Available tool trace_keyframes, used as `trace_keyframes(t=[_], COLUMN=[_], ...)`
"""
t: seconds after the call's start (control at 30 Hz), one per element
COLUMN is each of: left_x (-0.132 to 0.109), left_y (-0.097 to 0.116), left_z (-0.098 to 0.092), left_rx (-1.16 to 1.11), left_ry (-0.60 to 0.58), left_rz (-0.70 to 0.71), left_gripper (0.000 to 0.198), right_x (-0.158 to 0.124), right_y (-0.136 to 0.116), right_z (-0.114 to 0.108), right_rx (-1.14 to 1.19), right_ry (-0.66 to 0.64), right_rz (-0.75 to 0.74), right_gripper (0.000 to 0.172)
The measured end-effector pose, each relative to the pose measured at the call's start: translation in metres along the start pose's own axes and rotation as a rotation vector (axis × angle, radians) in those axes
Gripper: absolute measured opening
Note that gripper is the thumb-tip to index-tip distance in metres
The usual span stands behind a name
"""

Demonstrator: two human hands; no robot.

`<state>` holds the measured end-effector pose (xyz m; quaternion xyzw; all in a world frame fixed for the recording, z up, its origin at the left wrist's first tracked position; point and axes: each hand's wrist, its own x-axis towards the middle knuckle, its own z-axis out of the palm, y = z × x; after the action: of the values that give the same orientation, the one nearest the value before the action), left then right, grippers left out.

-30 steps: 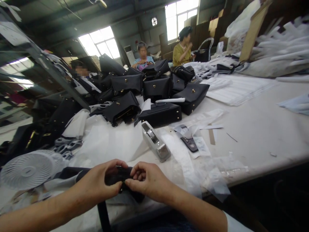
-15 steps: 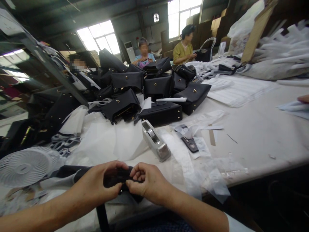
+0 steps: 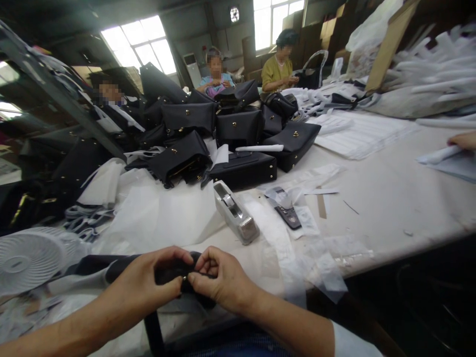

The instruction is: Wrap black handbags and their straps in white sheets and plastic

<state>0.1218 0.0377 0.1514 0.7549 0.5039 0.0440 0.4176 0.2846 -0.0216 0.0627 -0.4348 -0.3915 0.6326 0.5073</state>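
Close to the table's near edge, a black bag (image 3: 169,274) lies between my hands, much of it covered by them. My left hand (image 3: 148,275) curves around its left part, fingers over the top and thumb on the near side. Beside it, my right hand (image 3: 228,282) pinches the bag with thumb and bent fingers. A small gold stud (image 3: 184,278) shows between the two thumb tips. Below the left wrist a black strap (image 3: 153,332) hangs down. Beyond the hands stands a grey tape dispenser (image 3: 236,213).
Finished-looking black handbags (image 3: 238,126) are heaped across the middle. White sheets (image 3: 156,210) lie before them, a white fan (image 3: 31,260) at left. A black handheld device (image 3: 288,215) lies on plastic scraps. Several people sit beyond; another person's hand (image 3: 464,140) holds pale cloth at right.
The view has shifted slightly, so things sit further left. My hands keep hold of the bag, thumbs close together, and the gold stud shows more clearly. The hand at right reaches further in.
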Motion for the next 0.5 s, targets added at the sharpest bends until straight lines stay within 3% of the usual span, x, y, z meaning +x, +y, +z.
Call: trace_keyframes(t=[0.1, 0.23, 0.33, 0.43, 0.5], left_x=[0.005, 0.007, -0.001, -0.014, -0.027], left_y=[-0.004, -0.004, -0.006, -0.012, -0.017], left_z=[-0.006, -0.023, -0.036, -0.047, -0.054], left_rx=[0.040, 0.170, 0.191, 0.218, 0.177], left_ry=[-0.002, -0.122, -0.145, -0.050, 0.016], left_rz=[0.041, 0.124, 0.183, 0.232, 0.229], left_gripper=[0.047, 0.074, 0.073, 0.065, 0.050], right_x=[0.003, 0.003, 0.001, -0.002, -0.004], right_y=[-0.001, -0.006, -0.011, -0.015, -0.018], right_z=[-0.005, -0.018, -0.025, -0.030, -0.030], right_rx=[0.022, -0.033, -0.106, -0.221, -0.368], right_ry=[-0.026, -0.083, -0.102, -0.104, -0.022], right_rz=[-0.013, -0.013, -0.022, -0.047, -0.116], right_gripper=[0.022, 0.028, 0.027, 0.018, 0.010])
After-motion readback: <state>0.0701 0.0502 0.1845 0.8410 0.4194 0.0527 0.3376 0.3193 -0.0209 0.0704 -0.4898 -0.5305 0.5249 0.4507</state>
